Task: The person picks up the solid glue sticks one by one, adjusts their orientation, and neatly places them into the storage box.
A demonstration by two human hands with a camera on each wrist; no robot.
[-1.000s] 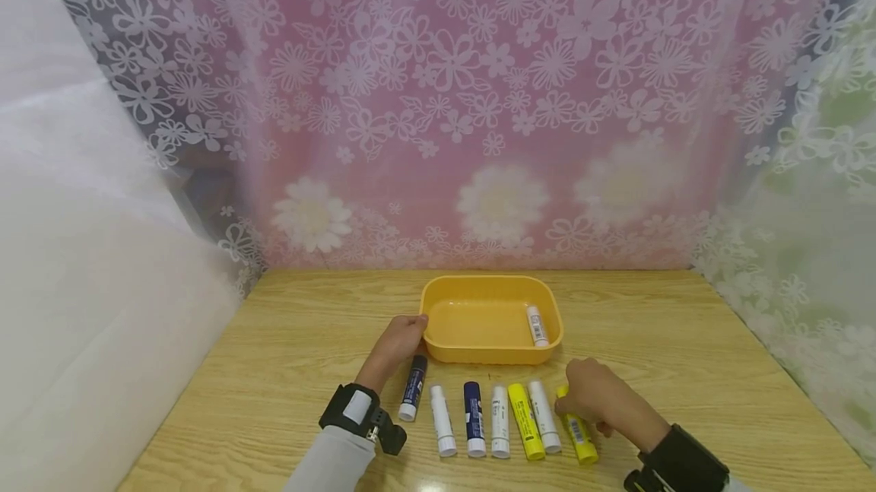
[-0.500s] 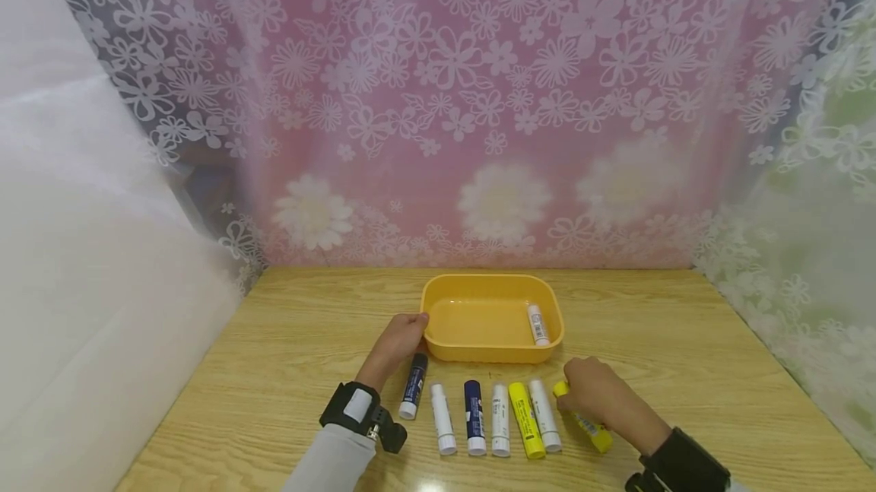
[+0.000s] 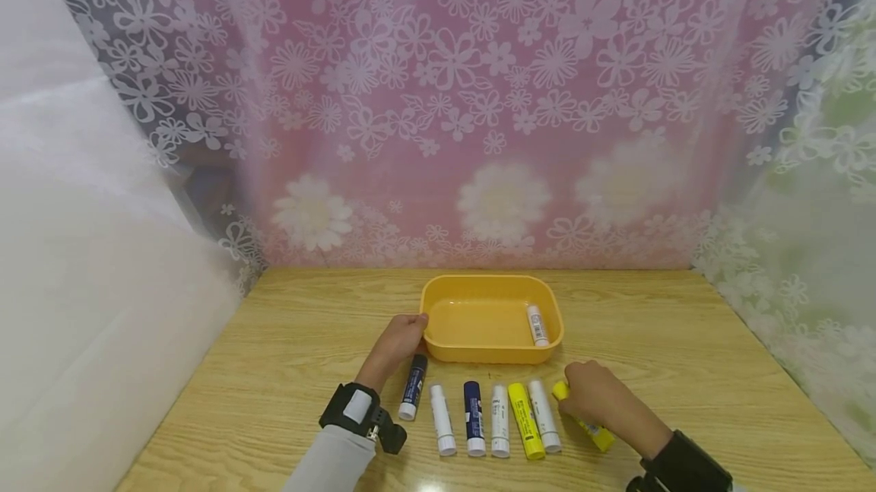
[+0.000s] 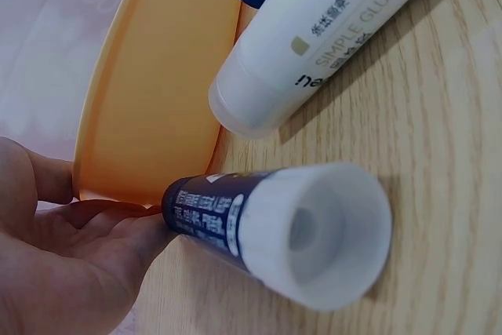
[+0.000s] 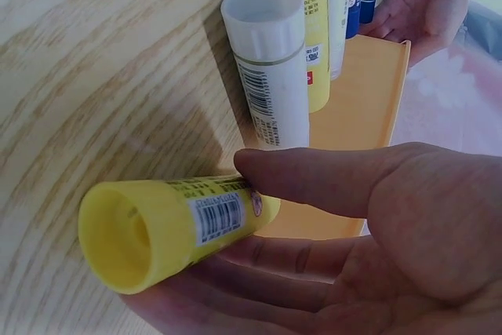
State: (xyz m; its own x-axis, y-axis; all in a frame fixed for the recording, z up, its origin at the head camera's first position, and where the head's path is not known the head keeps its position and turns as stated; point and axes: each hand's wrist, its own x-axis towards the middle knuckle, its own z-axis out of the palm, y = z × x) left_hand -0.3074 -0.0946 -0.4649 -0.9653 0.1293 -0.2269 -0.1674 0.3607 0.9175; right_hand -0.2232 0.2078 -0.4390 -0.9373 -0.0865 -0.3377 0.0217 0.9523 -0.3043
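Note:
My left hand (image 3: 398, 340) pinches the left rim of a yellow plastic basin (image 3: 490, 356), thumb over the edge and fingers outside below it. Inside the basin, at its right end, lies a small white glue stick (image 3: 537, 325). In front of the basin's right side, my right hand (image 3: 601, 397) grips a yellow glue stick (image 3: 598, 436). The right wrist view shows this yellow stick lying between thumb and fingers, its hollow base facing the camera. Close by my left hand, a dark blue glue stick (image 4: 212, 217) with a white base almost meets the fingers.
In front of the basin several glue sticks lie in a row: a white one (image 3: 442, 422), a blue one (image 3: 474, 417), another white one (image 3: 500, 421), a yellow one (image 3: 525, 421) and a further white one (image 3: 545, 417). A flowered curtain (image 3: 479, 96) hangs behind the wooden table (image 3: 328, 294).
The yellow glue stick in my right hand has turned, its near end swinging to the right. My left hand and the basin have stayed in place.

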